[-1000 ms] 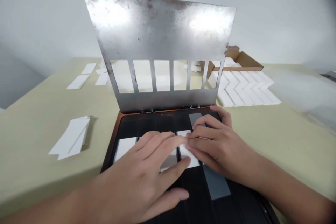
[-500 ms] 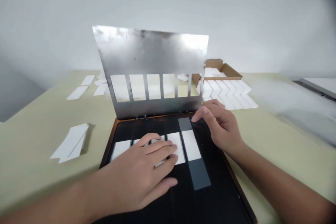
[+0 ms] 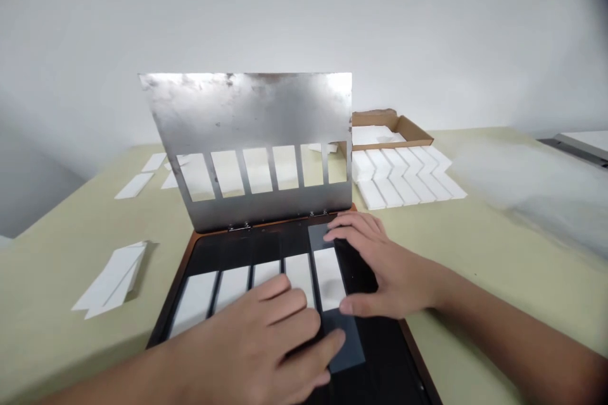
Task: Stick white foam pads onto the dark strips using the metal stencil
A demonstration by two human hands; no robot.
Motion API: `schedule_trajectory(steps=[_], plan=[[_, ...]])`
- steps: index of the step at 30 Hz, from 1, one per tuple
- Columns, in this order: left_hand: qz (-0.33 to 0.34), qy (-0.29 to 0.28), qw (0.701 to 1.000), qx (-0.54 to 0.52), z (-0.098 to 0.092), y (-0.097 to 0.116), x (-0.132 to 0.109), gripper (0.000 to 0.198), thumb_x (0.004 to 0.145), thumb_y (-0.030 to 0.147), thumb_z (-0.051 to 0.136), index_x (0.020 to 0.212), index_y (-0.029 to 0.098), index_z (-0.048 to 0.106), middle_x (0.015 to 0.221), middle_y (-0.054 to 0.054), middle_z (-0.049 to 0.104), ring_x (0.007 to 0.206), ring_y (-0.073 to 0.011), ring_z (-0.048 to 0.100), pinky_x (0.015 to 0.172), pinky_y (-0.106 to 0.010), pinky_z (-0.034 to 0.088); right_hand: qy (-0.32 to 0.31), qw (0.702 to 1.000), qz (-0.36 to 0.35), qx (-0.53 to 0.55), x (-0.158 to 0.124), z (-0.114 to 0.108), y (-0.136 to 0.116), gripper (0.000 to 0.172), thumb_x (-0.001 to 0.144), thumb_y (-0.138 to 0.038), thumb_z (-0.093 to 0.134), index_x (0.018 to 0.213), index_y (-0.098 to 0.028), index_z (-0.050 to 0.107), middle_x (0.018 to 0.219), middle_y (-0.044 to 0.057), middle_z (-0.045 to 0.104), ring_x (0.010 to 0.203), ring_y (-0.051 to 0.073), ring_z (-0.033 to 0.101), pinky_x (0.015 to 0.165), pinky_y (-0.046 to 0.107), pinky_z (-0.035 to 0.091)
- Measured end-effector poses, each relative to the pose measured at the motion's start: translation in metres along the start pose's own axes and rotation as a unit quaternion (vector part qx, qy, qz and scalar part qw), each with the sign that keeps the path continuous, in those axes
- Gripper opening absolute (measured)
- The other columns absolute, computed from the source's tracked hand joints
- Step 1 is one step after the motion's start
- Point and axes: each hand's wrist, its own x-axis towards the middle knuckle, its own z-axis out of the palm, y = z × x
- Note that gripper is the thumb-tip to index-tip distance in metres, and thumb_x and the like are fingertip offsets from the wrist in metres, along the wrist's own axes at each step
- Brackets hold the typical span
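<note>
A black board with an upright metal frame hinged at its back lies before me. Several white cards lie in a row on the board. The rightmost white card lies between the upper and lower parts of a dark grey strip. My left hand is over the board, most fingers curled, index finger stretched onto the strip's lower part; no object shows in it. Spread around the rightmost card is my right hand, thumb at its lower right corner, fingertips at the strip's upper part.
To the left on the pale green table lies a small pile of white cards, with more loose cards behind. At the right, rows of stacked white cards stand before a cardboard box holding white pieces.
My right hand has moved from the strip's top end to span the rightmost card. My left hand has shifted toward me and curled most fingers. The view has shifted slightly.
</note>
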Motion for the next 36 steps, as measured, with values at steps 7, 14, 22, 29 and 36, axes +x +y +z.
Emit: schedule_trajectory(steps=[7,14,22,29,36], plan=[[-0.005,-0.036,0.998,-0.044,0.0031,-0.0025,-0.0013,0.031,0.107,0.038,0.066,0.131,0.019,0.073,0.085,0.001,0.067,0.076,-0.0198,0.061,0.088,-0.042,0.049,-0.064,0.996,0.011,-0.059,0.0007,0.0006,-0.0009,0.082,0.076,-0.064,0.083,0.140,-0.021,0.055,0.155,0.015,0.048,0.159,0.033,0.022,0.131,0.053,0.016],[-0.014,-0.048,0.997,-0.065,0.0075,-0.0024,-0.0061,0.033,0.108,0.035,0.062,0.135,0.019,0.071,0.086,0.000,0.067,0.077,-0.0194,0.062,0.092,-0.043,0.049,-0.062,0.996,0.009,-0.066,-0.0001,-0.0003,-0.0035,0.072,0.080,-0.054,0.082,0.138,-0.022,0.053,0.153,0.014,0.050,0.157,0.031,0.028,0.130,0.052,0.018],[-0.009,-0.043,0.997,-0.065,0.0046,-0.0018,-0.0020,0.033,0.111,0.040,0.056,0.125,0.016,0.073,0.084,0.001,0.063,0.070,-0.0169,0.056,0.088,-0.041,0.049,-0.062,0.995,0.006,-0.076,-0.0012,0.0000,-0.0032,0.072,0.080,-0.053,0.083,0.138,-0.024,0.051,0.152,0.013,0.049,0.153,0.032,0.033,0.128,0.051,0.023],[-0.012,-0.041,0.997,-0.059,0.0032,-0.0018,-0.0013,0.032,0.111,0.041,0.057,0.122,0.016,0.074,0.082,0.000,0.063,0.070,-0.0175,0.057,0.088,-0.041,0.051,-0.054,0.996,0.003,-0.070,-0.0012,-0.0002,-0.0028,0.074,0.080,-0.056,0.083,0.140,-0.025,0.052,0.152,0.015,0.050,0.149,0.037,0.039,0.125,0.057,0.025],[-0.011,-0.035,0.998,-0.051,0.0019,-0.0015,0.0007,0.030,0.109,0.042,0.062,0.120,0.017,0.074,0.081,0.000,0.064,0.069,-0.0172,0.058,0.087,-0.039,0.051,-0.058,0.996,0.005,-0.071,-0.0017,-0.0002,-0.0023,0.076,0.080,-0.056,0.084,0.141,-0.025,0.051,0.153,0.015,0.049,0.149,0.036,0.038,0.125,0.056,0.024]])
